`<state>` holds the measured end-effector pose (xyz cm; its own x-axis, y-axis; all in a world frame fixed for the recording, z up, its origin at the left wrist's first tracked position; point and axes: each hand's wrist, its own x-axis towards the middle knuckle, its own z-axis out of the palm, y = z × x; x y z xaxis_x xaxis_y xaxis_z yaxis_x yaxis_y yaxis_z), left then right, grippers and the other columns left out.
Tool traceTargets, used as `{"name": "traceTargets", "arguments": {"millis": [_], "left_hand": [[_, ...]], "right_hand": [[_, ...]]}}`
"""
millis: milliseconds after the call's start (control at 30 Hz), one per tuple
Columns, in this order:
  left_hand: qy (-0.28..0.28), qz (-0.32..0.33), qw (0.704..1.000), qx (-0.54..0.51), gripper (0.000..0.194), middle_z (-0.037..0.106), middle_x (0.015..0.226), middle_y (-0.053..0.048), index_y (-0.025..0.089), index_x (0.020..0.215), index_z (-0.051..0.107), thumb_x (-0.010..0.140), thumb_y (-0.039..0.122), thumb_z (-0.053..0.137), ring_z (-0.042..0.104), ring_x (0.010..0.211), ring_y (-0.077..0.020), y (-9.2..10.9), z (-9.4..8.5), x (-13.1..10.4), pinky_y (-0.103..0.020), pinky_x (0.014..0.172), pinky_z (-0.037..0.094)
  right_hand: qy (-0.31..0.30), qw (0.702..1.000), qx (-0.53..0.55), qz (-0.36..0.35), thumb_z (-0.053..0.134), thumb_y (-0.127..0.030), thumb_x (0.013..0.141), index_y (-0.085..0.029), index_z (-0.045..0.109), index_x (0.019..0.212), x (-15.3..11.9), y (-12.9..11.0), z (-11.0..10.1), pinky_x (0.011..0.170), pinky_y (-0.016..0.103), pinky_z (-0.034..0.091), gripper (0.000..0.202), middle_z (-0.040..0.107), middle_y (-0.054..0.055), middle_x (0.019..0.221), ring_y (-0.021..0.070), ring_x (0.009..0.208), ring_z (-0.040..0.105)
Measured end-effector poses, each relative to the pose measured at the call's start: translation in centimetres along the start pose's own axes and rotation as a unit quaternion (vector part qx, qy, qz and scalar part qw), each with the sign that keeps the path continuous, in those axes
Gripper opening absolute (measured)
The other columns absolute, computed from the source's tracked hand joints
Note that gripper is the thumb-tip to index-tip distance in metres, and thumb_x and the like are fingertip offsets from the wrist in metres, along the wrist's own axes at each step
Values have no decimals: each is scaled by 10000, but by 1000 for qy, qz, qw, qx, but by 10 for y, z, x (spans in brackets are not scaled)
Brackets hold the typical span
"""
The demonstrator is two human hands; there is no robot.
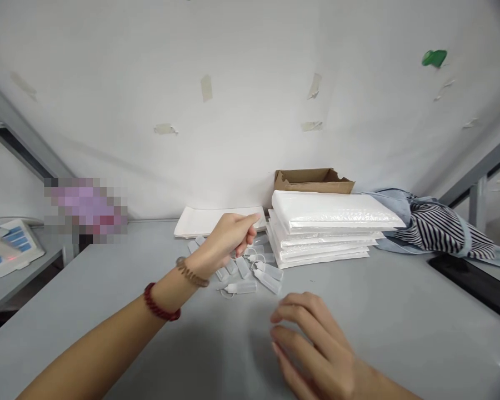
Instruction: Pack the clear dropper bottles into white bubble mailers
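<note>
My left hand (pixel 234 236) reaches over a loose pile of small translucent squeeze bottles with thin nozzle tips and tethered caps. Its fingers are curled in and the thumb lies stretched along the top; whatever they may hold is hidden. One squeeze bottle (pixel 242 287) lies on its side at the near edge of the pile, with others partly covered by my wrist. Closer to me, my right hand (pixel 314 347) hovers over the grey table (pixel 370 333), fingers bent but apart, with nothing visible in it.
A stack of white padded mailers (pixel 333 211) stands right of the bottles, before an open cardboard box (pixel 344 188). White sheets (pixel 198 219) lie by the wall. To the right are striped fabric (pixel 441 228) and a black flat object (pixel 479 286). A blue-and-white device (pixel 14 244) sits far left.
</note>
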<state>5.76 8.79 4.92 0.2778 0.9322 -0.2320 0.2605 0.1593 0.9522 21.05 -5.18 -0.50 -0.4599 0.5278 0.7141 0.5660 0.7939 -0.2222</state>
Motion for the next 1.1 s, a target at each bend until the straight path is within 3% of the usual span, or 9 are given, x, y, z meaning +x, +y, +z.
{"name": "traceTargets", "arguments": {"millis": [167,367,500,567,633,733,867,1100], "left_hand": [[50,-20,995,83,403,511,444,43,154,550,479,818,449,545,309,278,-24,-45,-33,-27,-187,376,294],[123,26,968,215,436,530,463,16,176,525,463,820,497,451,405,352,-94,-82,-52,-41,-230,410,349],[179,120,918,332,302,655,731,-61,164,667,588,813,398,463,588,706,-218,-79,-69,-15,-327,695,454],[165,159,898,376,254,669,981,-105,153,830,641,784,368,516,571,975,-277,-73,-80,8,-363,856,427],[121,182,886,409,306,657,1096,-112,153,925,662,730,382,607,525,1108,-296,-67,-89,32,-356,924,403],[63,184,875,444,315,700,1018,-90,168,909,699,694,397,670,610,978,-268,-61,-98,58,-302,838,450],[37,164,864,474,281,726,917,-82,175,893,728,706,380,685,649,881,-253,-58,-100,69,-258,714,469],[-12,150,857,492,202,683,986,-69,147,972,668,869,305,596,636,889,-193,-48,-99,65,-333,811,503]], "right_hand": [[-31,997,34,68,504,-30,818,-118,585,923,-3,17,8,748,409,483,159,587,136,935,246,920,512],[-56,993,51,89,484,-26,833,-152,565,945,-7,31,21,742,404,475,187,578,104,926,231,906,504],[-58,993,61,87,486,-34,840,-152,566,937,-8,32,25,745,395,479,173,583,96,909,215,881,509],[-54,993,64,87,488,-41,842,-156,568,928,-8,32,26,741,388,486,164,588,90,897,209,870,516],[-48,993,63,86,484,-48,842,-162,572,925,-7,32,26,732,381,493,166,592,85,889,206,859,526],[-36,994,57,85,476,-46,840,-170,580,919,-4,34,23,723,380,502,180,597,81,874,209,848,542],[-20,995,52,78,459,-43,843,-179,588,920,0,34,17,704,378,511,203,601,81,853,211,835,553],[-33,995,64,63,457,-30,837,-162,584,930,0,29,14,705,379,502,205,599,80,838,207,821,551]]}}
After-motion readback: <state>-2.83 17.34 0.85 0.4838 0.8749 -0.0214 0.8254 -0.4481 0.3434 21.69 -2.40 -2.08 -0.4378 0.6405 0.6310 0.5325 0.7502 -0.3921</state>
